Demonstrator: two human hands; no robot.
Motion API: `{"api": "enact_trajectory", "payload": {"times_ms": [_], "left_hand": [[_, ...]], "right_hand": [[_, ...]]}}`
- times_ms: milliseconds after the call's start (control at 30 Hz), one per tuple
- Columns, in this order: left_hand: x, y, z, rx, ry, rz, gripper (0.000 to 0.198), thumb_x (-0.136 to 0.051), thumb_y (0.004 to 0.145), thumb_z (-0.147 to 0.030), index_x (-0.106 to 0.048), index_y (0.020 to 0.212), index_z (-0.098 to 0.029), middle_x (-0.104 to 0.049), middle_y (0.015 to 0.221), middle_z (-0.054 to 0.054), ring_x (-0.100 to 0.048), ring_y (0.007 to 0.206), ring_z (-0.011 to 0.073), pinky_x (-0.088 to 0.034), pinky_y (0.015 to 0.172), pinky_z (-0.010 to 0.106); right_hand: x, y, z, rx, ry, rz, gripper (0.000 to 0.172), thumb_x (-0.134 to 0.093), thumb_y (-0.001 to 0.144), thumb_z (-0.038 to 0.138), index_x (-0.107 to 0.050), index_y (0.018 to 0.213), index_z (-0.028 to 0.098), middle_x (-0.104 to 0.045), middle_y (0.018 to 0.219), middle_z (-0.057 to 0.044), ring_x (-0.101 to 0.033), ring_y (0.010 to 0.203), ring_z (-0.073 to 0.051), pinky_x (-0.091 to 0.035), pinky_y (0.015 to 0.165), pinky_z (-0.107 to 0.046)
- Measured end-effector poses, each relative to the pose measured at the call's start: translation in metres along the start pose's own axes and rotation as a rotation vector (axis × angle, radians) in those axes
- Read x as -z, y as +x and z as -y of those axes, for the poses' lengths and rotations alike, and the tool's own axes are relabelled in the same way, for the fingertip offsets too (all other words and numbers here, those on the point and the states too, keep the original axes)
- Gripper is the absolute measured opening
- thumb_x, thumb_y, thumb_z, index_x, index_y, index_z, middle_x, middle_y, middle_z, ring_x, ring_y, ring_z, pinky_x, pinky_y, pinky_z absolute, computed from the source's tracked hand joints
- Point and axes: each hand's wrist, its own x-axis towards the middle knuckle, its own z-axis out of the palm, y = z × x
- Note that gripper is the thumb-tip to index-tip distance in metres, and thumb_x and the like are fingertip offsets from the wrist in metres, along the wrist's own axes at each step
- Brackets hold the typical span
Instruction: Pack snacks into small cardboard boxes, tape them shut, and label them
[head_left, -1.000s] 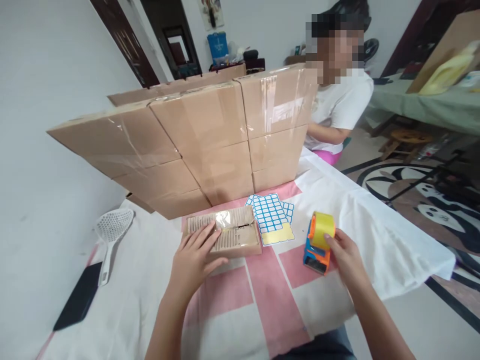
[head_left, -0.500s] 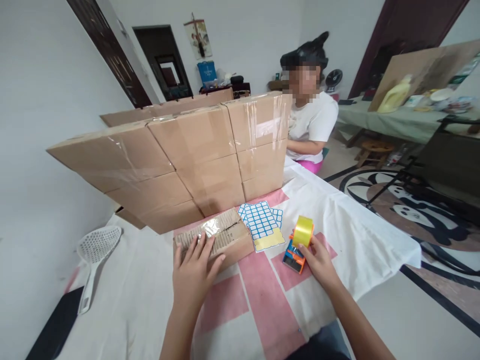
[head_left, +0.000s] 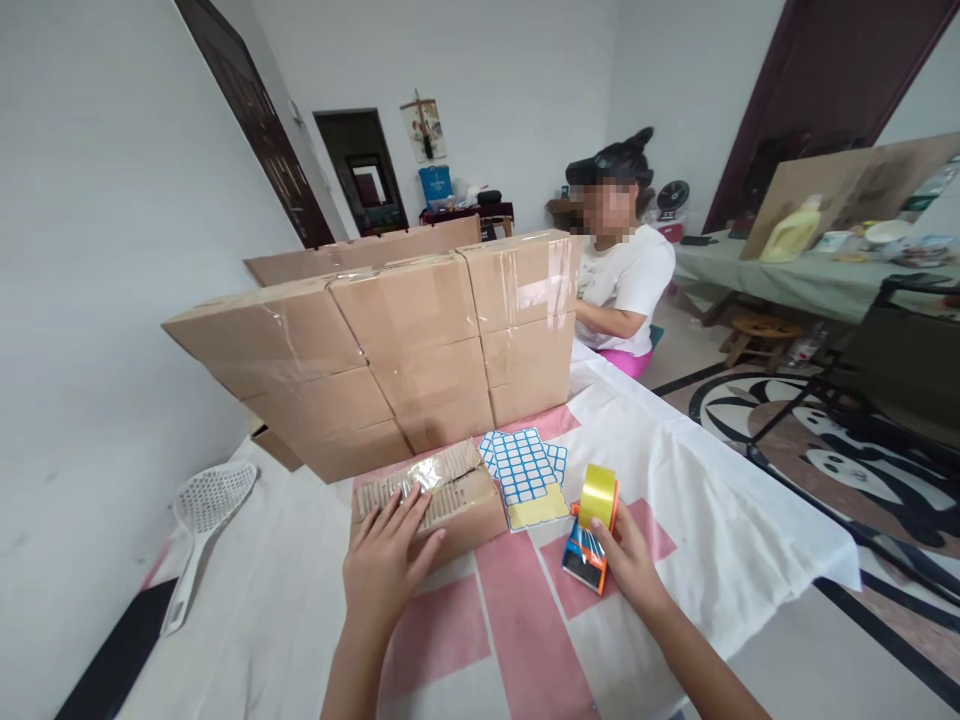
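My left hand (head_left: 388,556) lies flat, fingers spread, on top of a small cardboard box (head_left: 450,497) with clear tape across its seam. My right hand (head_left: 628,558) is closed round an orange and blue tape dispenser (head_left: 587,541) that carries a yellow roll of tape, lifted slightly off the cloth. A sheet of blue-edged labels (head_left: 523,468) lies between the small box and the dispenser.
A wall of stacked, taped cardboard boxes (head_left: 397,350) stands behind the small box. A white slotted scoop (head_left: 202,510) and a black flat object (head_left: 112,660) lie at the left. Another person in a white shirt (head_left: 626,290) sits at the table's far right. The tablecloth (head_left: 720,500) hangs over the right edge.
My right hand has drawn the tape dispenser inward and tilted it. My left hand stays on the small box. The view has tilted up.
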Motion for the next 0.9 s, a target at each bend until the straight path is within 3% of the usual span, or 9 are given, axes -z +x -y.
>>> {"api": "enact_trajectory", "payload": {"times_ms": [267,433,633,700,800,900], "left_hand": [[0.004,0.000,-0.005,0.030,-0.002,0.037,0.051,-0.063,0.091,-0.043,-0.059,0.141,-0.032,-0.062,0.141,0.002,-0.061,0.128,0.0343,-0.044,0.108,0.050],[0.005,0.000,-0.008,0.053,0.014,0.054,0.047,-0.060,0.093,-0.043,-0.060,0.139,-0.030,-0.062,0.142,0.001,-0.059,0.131,0.0324,-0.040,0.110,0.048],[0.014,0.004,-0.013,0.075,-0.013,0.024,0.041,-0.061,0.092,-0.042,-0.065,0.132,-0.029,-0.065,0.139,0.003,-0.059,0.131,0.0299,-0.040,0.108,0.044],[0.019,0.001,-0.025,0.086,-0.055,-0.048,0.034,-0.060,0.092,-0.036,-0.068,0.124,-0.028,-0.069,0.133,0.005,-0.060,0.129,0.0298,-0.039,0.108,0.046],[0.018,-0.011,-0.061,0.064,-0.210,-0.144,0.020,-0.057,0.091,-0.027,-0.072,0.104,-0.026,-0.077,0.110,0.006,-0.067,0.113,0.0278,-0.040,0.103,0.047],[0.005,-0.027,-0.111,-0.018,-0.431,-0.067,0.017,-0.054,0.091,-0.024,-0.071,0.092,-0.027,-0.077,0.092,0.004,-0.070,0.093,0.0244,-0.043,0.095,0.046]], "right_hand": [[0.011,0.004,-0.010,-0.039,-0.001,0.030,0.035,-0.063,0.094,0.046,-0.062,0.124,0.028,-0.072,0.118,-0.008,-0.071,0.106,-0.029,-0.060,0.091,-0.042],[0.014,0.004,-0.013,-0.077,0.017,0.064,0.041,-0.062,0.095,0.047,-0.057,0.131,0.028,-0.071,0.122,-0.009,-0.070,0.109,-0.029,-0.059,0.092,-0.042],[0.010,0.007,-0.011,0.026,-0.099,0.045,0.042,-0.060,0.094,0.053,-0.061,0.124,0.024,-0.072,0.118,-0.009,-0.067,0.110,-0.029,-0.057,0.094,-0.047],[0.010,0.008,-0.010,0.062,-0.151,0.039,0.043,-0.058,0.094,0.056,-0.063,0.120,0.022,-0.072,0.113,-0.009,-0.067,0.108,-0.029,-0.057,0.093,-0.047],[0.010,0.007,-0.006,0.045,-0.140,0.022,0.045,-0.056,0.095,0.058,-0.062,0.119,0.021,-0.072,0.111,-0.008,-0.068,0.103,-0.026,-0.057,0.089,-0.042],[0.009,0.007,-0.002,-0.027,-0.035,0.020,0.045,-0.056,0.095,0.059,-0.061,0.119,0.021,-0.073,0.109,-0.008,-0.070,0.100,-0.025,-0.058,0.084,-0.038]]}}
